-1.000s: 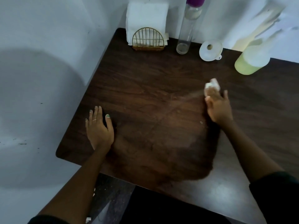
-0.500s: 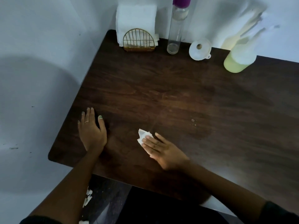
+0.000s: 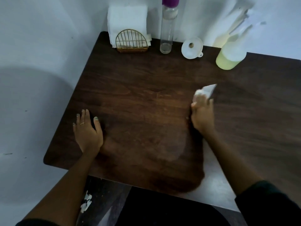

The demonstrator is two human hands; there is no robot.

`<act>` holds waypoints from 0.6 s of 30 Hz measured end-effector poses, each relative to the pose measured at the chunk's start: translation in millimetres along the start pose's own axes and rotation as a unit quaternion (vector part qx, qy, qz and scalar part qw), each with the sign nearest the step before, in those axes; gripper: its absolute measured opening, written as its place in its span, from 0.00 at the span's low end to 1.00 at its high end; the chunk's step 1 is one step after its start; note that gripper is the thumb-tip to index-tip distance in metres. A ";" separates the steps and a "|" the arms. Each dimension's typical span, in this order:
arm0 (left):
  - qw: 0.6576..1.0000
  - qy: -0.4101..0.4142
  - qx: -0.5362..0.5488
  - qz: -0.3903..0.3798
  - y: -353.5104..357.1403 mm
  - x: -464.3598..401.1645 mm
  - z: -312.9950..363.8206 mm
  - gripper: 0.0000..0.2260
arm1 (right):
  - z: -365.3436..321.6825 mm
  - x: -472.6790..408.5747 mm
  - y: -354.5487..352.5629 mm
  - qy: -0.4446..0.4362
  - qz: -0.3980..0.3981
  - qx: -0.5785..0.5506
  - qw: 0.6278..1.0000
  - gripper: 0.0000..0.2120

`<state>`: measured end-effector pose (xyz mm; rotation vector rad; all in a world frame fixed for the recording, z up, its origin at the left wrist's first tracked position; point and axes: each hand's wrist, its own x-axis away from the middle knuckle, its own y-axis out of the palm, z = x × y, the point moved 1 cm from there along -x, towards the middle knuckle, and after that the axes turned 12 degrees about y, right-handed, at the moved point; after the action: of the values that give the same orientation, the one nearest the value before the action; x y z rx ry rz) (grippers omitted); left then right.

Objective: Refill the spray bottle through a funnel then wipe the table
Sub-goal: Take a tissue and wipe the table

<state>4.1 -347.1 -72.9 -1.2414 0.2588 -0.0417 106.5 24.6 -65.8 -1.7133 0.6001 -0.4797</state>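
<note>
**Tissue on the bench, bottle parked at the back**

Take the spray bottle (image 3: 231, 54) as your landmark: it stands at the far right of the dark wooden bench (image 3: 146, 88), with pale yellow-green liquid in its lower part and its head blurred against the wall.

Nearest you and far left of that bottle, your left hand (image 3: 87, 129) lies flat on the bench near its left edge, fingers straight and grasping nothing; a thin ring shows on one finger.

Closer to the bottle, in front of it and a little left, your right hand (image 3: 202, 115) presses a crumpled white tissue (image 3: 206, 91) onto the wood, fingers curled over it. The tissue is motion-blurred.

Just left of the bottle lies the white funnel (image 3: 192, 48), tipped on its side. Further left stands a clear tall bottle (image 3: 167, 30) with a purple cap, then a gold wire napkin holder (image 3: 132, 40) with white napkins in the back corner.
</note>
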 end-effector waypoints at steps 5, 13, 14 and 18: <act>1.000 0.002 0.010 0.005 1.1 0.7 -1.1 0.24 | -65.6 126.5 27.2 -0.304 -0.035 -0.001 0.952 0.22; 1.000 0.000 0.016 0.009 2.8 1.4 -2.9 0.23 | 21.9 44.5 3.5 -0.278 -0.057 0.025 0.959 0.22; 1.000 0.001 0.016 0.009 2.8 1.4 -2.9 0.23 | 41.8 25.4 -3.6 -0.218 -0.045 0.023 0.975 0.22; 1.000 0.003 0.009 0.008 4.1 1.4 -3.5 0.23 | 95.1 -12.9 -21.8 0.032 -0.028 0.024 0.999 0.23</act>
<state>4.3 -349.3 -78.1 -1.2218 0.2725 -0.0336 157.2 109.0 -65.1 -1.6778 0.5823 -0.5859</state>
